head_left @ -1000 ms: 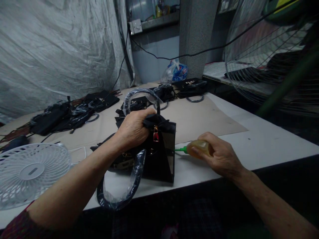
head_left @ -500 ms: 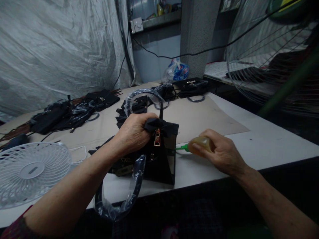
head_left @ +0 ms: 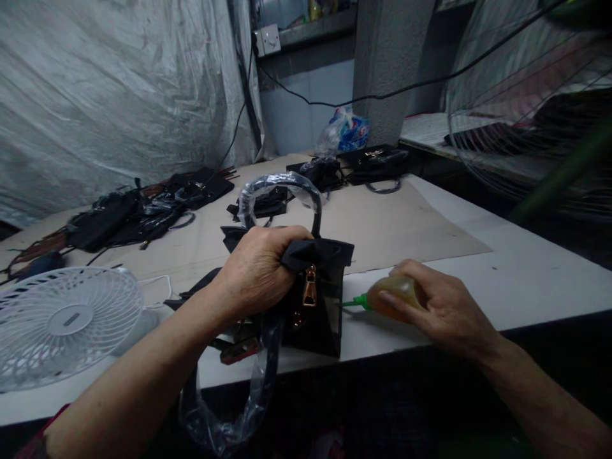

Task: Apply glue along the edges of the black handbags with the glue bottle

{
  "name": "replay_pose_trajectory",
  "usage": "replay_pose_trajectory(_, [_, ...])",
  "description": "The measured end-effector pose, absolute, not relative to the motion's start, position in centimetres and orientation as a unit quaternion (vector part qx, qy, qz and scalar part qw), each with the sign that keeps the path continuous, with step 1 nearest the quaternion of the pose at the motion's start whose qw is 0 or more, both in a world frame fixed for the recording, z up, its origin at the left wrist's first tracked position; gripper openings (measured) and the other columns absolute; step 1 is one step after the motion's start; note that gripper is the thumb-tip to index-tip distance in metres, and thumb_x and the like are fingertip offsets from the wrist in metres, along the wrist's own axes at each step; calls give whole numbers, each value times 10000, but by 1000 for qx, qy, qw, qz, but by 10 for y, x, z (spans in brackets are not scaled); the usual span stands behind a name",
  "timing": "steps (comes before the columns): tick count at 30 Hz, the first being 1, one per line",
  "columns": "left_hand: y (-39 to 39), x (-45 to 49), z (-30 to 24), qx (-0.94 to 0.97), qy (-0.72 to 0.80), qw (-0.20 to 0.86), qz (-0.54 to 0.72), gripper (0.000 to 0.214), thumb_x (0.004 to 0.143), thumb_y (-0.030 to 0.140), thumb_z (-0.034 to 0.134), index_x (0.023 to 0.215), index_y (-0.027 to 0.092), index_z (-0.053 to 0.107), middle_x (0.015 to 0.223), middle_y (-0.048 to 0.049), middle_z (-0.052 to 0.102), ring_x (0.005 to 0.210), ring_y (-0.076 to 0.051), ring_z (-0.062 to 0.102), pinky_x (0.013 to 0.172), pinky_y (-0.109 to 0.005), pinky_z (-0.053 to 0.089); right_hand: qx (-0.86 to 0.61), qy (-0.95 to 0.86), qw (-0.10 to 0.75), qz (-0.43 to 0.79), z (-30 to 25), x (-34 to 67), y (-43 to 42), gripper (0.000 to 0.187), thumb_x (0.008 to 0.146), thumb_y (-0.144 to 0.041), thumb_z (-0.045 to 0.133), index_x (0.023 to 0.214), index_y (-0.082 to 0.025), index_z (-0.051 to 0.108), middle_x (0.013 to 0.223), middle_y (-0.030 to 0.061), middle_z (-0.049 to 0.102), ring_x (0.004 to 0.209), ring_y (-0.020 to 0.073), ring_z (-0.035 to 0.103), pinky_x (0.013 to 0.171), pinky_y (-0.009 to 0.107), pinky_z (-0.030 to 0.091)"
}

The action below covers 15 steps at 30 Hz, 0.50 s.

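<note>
A black handbag (head_left: pixel 310 335) stands at the table's front edge, its side panel turned to the right. My left hand (head_left: pixel 262 268) is closed on the bag's top edge, beside a gold zipper pull (head_left: pixel 310 287). Clear plastic wraps both bag handles: one handle (head_left: pixel 282 182) arches up behind the hand, the other (head_left: pixel 229 421) hangs over the table edge. My right hand (head_left: pixel 444 309) grips a squeeze bottle (head_left: pixel 394 296) of amber liquid, held on its side. Its thin green nozzle (head_left: pixel 356 302) points left, the tip at the bag's side panel; whether it touches is unclear.
At left stands a white fan (head_left: pixel 71 322). Black bags (head_left: pixel 115 220) lie in a pile at the back left, and another black bag (head_left: pixel 375 164) lies at the far end near a plastic bag (head_left: pixel 351 131). A large wire-caged fan (head_left: pixel 530 134) is at right. A cardboard sheet (head_left: pixel 396 220) covers part of the table.
The bottle and my right hand sit slightly lower and further right in view, as does the bag with my left hand. The whole scene has shifted a little to the right. Both grips are unchanged.
</note>
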<state>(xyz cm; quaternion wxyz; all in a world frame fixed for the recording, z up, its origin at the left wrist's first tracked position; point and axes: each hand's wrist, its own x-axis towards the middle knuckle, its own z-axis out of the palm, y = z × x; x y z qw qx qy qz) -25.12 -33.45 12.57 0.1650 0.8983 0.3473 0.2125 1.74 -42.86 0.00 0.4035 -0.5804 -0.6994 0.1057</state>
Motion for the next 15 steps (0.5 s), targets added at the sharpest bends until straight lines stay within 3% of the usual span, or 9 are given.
replay_pose_trajectory(15, [-345, -256, 125, 901, 338, 170, 214, 295, 798, 76, 552, 937, 224, 766, 897, -2, 806, 805, -174, 741, 718, -261, 538, -566, -709, 405, 113, -1, 19, -431, 352, 968, -572, 629, 869, -235, 614, 698, 2, 630, 542, 167, 577, 506, 309, 462])
